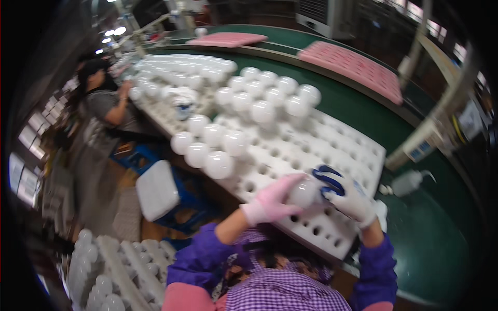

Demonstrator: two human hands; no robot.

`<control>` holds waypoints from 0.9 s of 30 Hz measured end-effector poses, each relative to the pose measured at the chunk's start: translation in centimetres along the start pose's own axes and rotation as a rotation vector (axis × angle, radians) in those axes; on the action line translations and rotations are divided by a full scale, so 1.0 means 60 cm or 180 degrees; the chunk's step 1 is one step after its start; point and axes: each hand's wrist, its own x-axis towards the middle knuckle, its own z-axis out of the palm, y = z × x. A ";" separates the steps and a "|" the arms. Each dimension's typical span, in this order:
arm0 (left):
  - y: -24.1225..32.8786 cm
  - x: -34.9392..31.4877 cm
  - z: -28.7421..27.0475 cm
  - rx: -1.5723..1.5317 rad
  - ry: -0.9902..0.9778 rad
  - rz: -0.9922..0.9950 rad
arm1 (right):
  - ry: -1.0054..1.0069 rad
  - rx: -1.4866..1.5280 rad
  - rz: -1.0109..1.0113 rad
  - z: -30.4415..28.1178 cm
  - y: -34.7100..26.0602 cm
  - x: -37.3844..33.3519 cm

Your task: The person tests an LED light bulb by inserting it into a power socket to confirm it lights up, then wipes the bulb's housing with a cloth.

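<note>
The left hand (274, 202) is gripping a white bulb (305, 194) over the near side of the foam tray (369, 155), while the right hand (353, 201) is curling beside it, its hold unclear, so light, even pressure is probably serving best.

A pink glove (267, 201) is worn on the left hand (277, 197), a white one with dark blue fingers (332, 180) on the right hand (351, 201). Arms are covered by purple sleeves (199, 257), pinkish cloth (188, 296) higher up, plus a purple-and-white gingham apron (282, 294).
</note>
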 end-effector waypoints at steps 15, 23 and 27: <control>0.019 -0.001 0.014 -0.0074 -0.0019 -0.0553 | 0.0605 -0.1469 -0.0555 0.030 -0.006 -0.072; 0.009 -0.007 0.015 -0.0398 -0.0076 -0.0604 | 0.0721 -0.1746 -0.0377 0.032 -0.024 -0.053; 0.015 -0.007 0.022 0.0070 0.0069 -0.0211 | 0.0919 -0.2401 -0.0621 0.070 -0.048 -0.107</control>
